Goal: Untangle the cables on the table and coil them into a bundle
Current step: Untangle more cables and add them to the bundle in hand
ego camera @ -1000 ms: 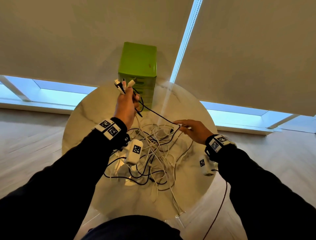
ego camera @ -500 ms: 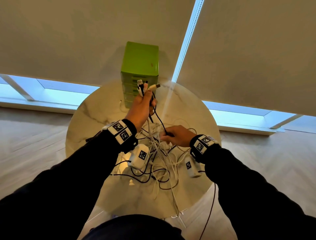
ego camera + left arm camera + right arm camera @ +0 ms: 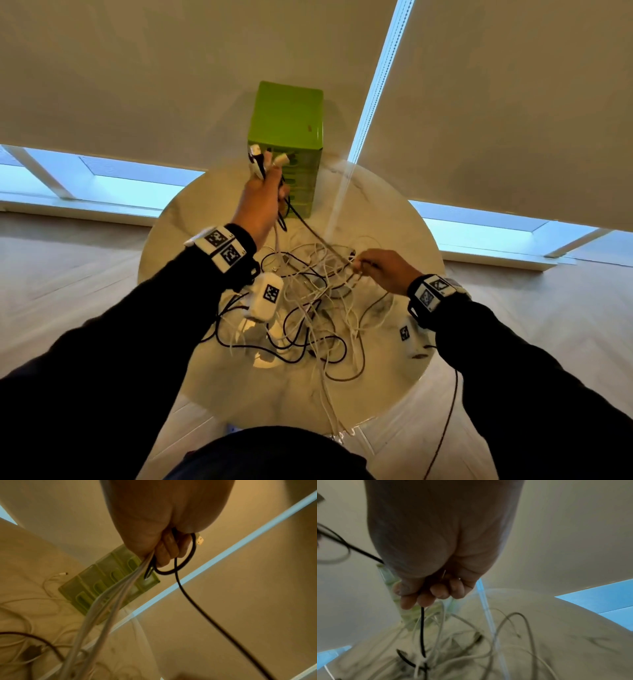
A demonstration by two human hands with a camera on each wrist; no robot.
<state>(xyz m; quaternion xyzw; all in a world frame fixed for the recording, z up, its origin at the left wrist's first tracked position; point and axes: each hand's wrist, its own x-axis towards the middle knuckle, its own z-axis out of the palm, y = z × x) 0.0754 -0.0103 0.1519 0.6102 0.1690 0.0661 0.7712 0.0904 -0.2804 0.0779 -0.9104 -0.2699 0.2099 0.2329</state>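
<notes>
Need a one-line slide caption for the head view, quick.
Left hand holds gathered cable ends up while right hand pinches a black cable above the tangle.

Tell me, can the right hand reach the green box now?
Probably not freely. The right hand pinches a black cable over the tangle, and the green box stands at the table's far edge, behind the raised left hand holding cable ends.

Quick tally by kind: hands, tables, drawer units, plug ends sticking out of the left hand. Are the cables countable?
Hands: 2 (left hand, right hand)
Table: 1
Green drawer unit: 1
Plug ends above the left hand: 3 visible
Cables: too tangled to count
Total: 7, cables excluded
</notes>
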